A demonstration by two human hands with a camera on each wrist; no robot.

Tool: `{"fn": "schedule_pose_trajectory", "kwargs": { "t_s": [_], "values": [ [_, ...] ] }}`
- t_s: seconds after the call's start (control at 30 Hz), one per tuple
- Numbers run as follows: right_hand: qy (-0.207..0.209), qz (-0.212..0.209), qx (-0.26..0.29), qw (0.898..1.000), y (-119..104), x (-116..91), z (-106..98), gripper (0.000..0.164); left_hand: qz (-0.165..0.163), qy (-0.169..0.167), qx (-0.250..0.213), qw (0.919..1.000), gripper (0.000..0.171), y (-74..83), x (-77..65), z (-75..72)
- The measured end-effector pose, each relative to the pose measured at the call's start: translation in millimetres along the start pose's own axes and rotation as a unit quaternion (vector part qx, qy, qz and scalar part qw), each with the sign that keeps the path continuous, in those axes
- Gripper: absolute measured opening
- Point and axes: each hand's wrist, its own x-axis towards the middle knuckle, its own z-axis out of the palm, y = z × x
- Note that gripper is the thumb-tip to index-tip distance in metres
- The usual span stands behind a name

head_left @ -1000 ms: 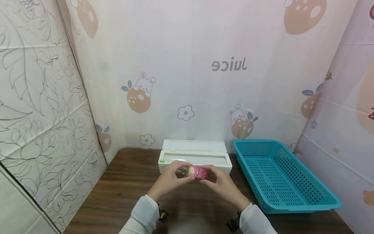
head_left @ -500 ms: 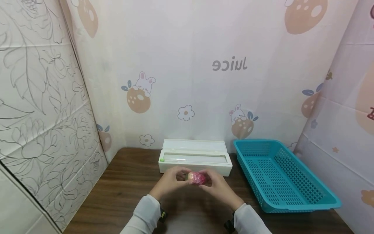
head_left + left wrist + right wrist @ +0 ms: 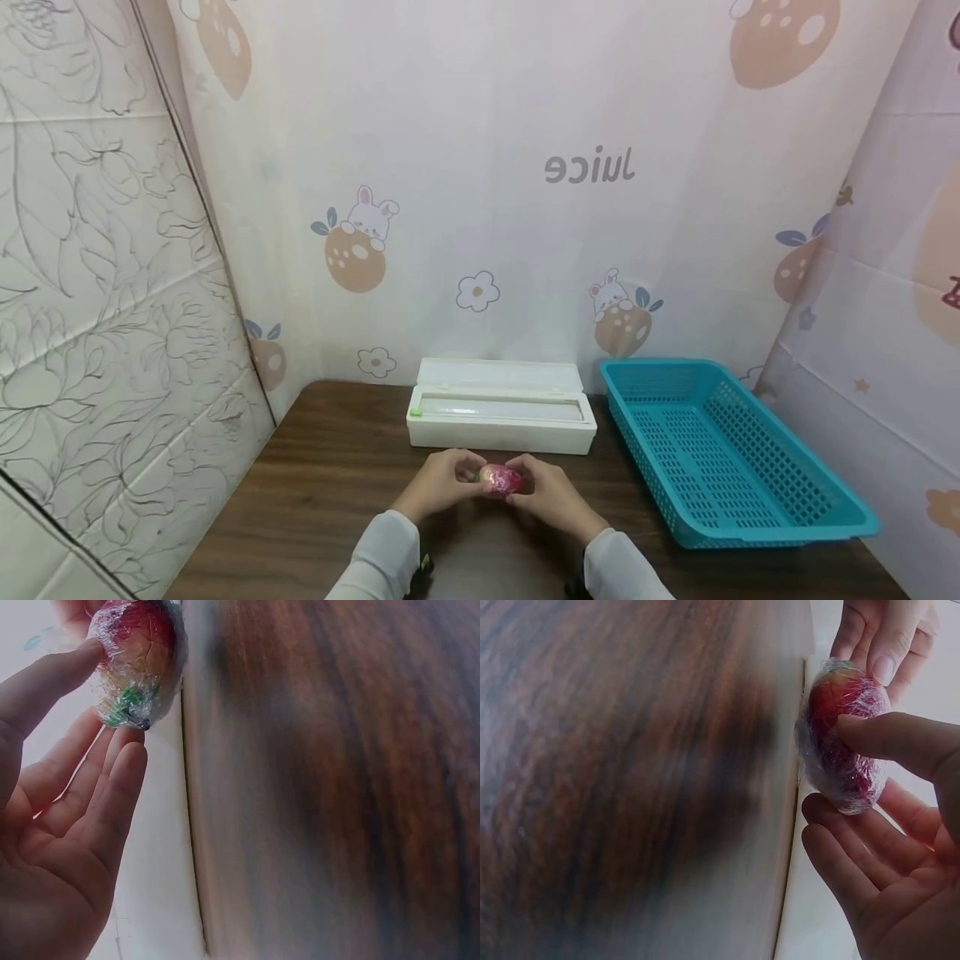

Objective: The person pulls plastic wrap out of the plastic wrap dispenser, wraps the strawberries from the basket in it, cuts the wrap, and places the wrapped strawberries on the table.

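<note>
Between my two hands is a small red-and-yellow fruit [image 3: 500, 480], wrapped in crinkled clear cling film, with a green tip toward the left. My left hand [image 3: 442, 490] pinches its green end between thumb and fingers. The right hand [image 3: 553, 498] holds the red end the same way. In the left wrist view the film bunches around the green tip of the fruit [image 3: 141, 664]. The right wrist view shows the thumb lying across the glossy red side of the fruit [image 3: 840, 742]. Both hands are in front of a long white cling film dispenser [image 3: 502, 435] with its lid tipped back.
A blue-green plastic basket [image 3: 757, 533] with slotted sides stands at the right of the dark wooden table [image 3: 315, 492]. Printed curtains [image 3: 480, 208] close off the back and both sides. A green slider [image 3: 416, 412] sits at the dispenser's left end.
Both hands have come down and nearer the person with the wrapped fruit, away from the dispenser, whose front now shows fully. The hold on both ends continues.
</note>
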Motion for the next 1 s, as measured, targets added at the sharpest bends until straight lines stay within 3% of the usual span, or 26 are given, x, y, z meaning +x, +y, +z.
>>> {"fn": "schedule_pose_trajectory", "kwargs": {
  "t_s": [0.33,0.6,0.83,1.0],
  "values": [
    [0.000,0.015,0.005,1.000,5.4,-0.3,7.4,0.041,-0.012,-0.002,0.006,0.9999,0.037,-7.5,-1.3,8.4],
    [0.022,0.026,-0.015,0.999,1.9,-0.4,9.2,0.041,-0.031,0.005,0.008,0.9995,0.039,-3.8,-1.6,10.1],
    [0.023,0.024,-0.017,0.999,1.1,1.4,9.5,0.047,-0.015,0.008,0.027,0.9995,0.039,-0.2,-1.4,6.8],
    [0.005,0.035,-0.002,0.999,1.5,-0.2,7.1,0.057,-0.008,-0.008,0.052,0.9986,0.049,5.4,-5.8,-1.0]
  ]
}}
